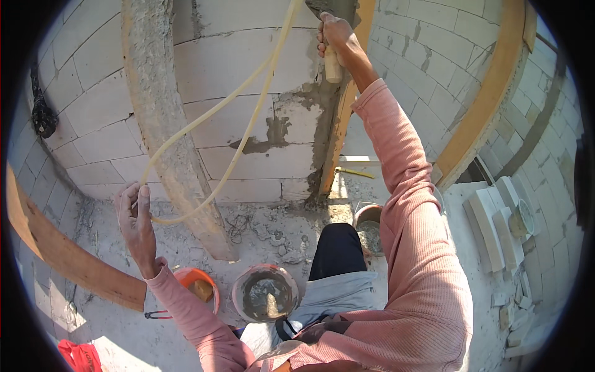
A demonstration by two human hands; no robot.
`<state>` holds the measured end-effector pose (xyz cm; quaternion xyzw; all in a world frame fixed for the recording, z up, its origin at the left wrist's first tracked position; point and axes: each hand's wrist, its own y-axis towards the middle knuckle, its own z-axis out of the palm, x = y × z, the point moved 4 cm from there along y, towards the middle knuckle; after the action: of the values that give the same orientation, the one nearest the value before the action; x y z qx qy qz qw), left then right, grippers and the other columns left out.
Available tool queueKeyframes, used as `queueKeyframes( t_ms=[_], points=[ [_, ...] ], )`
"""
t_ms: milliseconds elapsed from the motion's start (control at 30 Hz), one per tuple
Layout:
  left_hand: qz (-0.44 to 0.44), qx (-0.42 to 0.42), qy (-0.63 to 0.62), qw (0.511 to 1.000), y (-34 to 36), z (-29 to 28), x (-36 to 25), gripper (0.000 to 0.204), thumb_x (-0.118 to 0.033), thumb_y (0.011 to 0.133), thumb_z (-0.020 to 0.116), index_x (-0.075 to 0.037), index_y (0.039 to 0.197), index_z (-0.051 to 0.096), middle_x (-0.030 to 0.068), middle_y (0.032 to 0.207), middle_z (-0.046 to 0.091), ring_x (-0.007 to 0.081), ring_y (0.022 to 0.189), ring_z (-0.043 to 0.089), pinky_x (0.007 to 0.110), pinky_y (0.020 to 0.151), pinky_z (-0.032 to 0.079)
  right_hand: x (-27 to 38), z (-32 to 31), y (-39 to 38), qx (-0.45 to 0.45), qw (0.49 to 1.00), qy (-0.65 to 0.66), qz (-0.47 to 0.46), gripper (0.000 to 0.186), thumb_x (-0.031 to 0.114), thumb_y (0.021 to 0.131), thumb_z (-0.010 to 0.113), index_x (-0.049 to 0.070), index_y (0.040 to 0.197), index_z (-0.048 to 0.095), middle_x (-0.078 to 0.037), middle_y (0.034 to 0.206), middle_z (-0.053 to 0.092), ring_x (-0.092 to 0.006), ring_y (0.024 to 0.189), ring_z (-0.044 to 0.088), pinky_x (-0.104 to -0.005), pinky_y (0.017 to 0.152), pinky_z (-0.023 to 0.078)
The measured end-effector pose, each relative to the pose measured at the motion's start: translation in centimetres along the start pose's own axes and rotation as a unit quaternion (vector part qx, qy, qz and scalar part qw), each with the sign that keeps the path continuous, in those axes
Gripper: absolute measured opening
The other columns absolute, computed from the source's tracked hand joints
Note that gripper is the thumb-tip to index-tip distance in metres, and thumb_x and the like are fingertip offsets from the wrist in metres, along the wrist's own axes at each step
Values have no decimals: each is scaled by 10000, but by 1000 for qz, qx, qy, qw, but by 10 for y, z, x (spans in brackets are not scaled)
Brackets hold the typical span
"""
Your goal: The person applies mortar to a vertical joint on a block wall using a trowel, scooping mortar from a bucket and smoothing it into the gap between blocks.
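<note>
My right hand (339, 34) is raised to the top of the block wall (232, 62), wrapped round the wooden handle of a trowel (333, 67). Only a bit of its dark blade shows at the upper edge. Grey mortar (326, 111) coats the wall's right edge, beside an upright wooden door frame (344, 118). Lower on the left, my left hand (136, 220) pinches a pale yellow flexible hose (245, 133). Two lengths of this hose run from near my fingers up past the trowel and out of view.
A rough concrete-covered post (176, 133) leans before the wall. Below stand a mortar bucket (238, 297) with a tool handle in it, an orange bucket (215, 291) and another bucket (370, 232). Blocks (486, 226) are stacked at right; a curved-looking timber (74, 260) lies left.
</note>
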<state>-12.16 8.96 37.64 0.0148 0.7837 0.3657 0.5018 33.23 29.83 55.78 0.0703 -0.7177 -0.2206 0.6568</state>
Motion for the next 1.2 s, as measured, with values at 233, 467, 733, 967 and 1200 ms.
queueKeyframes(
  t_ms=[233,467,733,967,1200],
  points=[
    [64,15,3,998,7,12,-3,249,-242,1020,646,-10,1108,673,47,1177,589,147,1020,553,290,858,457,-59,-6,-12,-34,988,-151,4,380,384,1057,454,80,837,516,-1,643,504,-114,462,470,-313,454,464],
    [88,52,30,994,25,13,-8,252,-256,1024,631,-21,1102,681,61,1208,579,173,1068,588,326,943,479,-32,-42,-65,59,996,-67,16,349,330,1048,450,72,829,538,-18,649,513,-126,465,462,-316,458,457],
    [76,56,29,995,18,17,3,273,-279,1019,644,-33,1133,682,43,1208,582,151,1021,582,298,856,476,-4,-140,-19,-12,985,-168,24,332,370,1020,483,107,819,518,-1,637,502,-105,448,450,-285,442,406],
    [29,35,-4,999,5,20,32,272,-274,1001,681,-36,1134,688,37,1209,594,125,957,562,266,742,473,-149,-181,-80,111,922,-342,146,407,410,1013,494,119,729,483,7,587,465,-104,400,426,-304,367,354],
    [37,41,32,998,0,17,27,304,-307,1007,673,-37,1145,691,38,1140,614,110,946,552,254,735,465,-278,-164,-141,244,828,-487,136,449,433,1028,458,47,856,611,-39,631,508,-166,537,517,-357,446,407]
  ],
)
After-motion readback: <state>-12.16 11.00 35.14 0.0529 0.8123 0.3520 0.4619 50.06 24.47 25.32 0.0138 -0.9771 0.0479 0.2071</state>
